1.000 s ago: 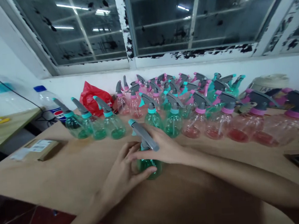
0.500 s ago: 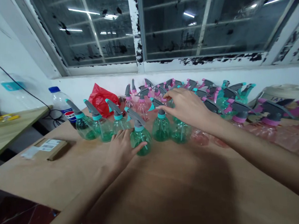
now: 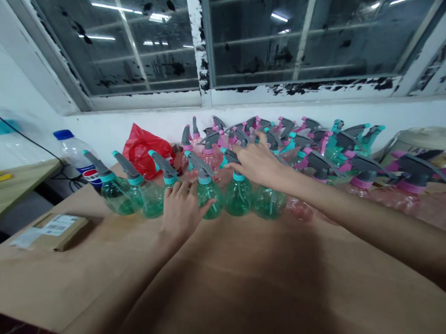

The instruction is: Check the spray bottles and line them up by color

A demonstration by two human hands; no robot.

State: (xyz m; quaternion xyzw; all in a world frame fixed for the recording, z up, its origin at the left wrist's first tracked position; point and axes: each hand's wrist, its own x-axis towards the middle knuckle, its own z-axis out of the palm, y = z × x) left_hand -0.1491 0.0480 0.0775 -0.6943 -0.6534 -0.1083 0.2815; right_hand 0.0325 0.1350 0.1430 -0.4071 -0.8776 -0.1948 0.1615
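A row of spray bottles with grey trigger heads runs across the table. My left hand (image 3: 182, 208) lies against the left side of a green spray bottle (image 3: 210, 201); its fingers are spread and the thumb reaches across the bottle's front. On the right, my right hand (image 3: 259, 160) has its thumb and forefinger closed around the grey head of another green spray bottle (image 3: 238, 196), hiding part of that head. Beside it stands a third green spray bottle (image 3: 268, 203), partly under my right wrist. All three are upright, with turquoise collars where visible.
More green bottles (image 3: 149, 200) continue the row leftward; pink ones (image 3: 401, 198) extend right. Several others crowd behind, near the wall. A red plastic bag (image 3: 145, 152), a Pepsi bottle (image 3: 79, 159) and a flat cardboard box (image 3: 57, 232) are at left. A whitish container (image 3: 422, 140) stands back right.
The green bottle that both hands held near the table's middle now stands in the row, pushed back with my left hand. My right hand left it and moved to the neighbouring bottle's head.
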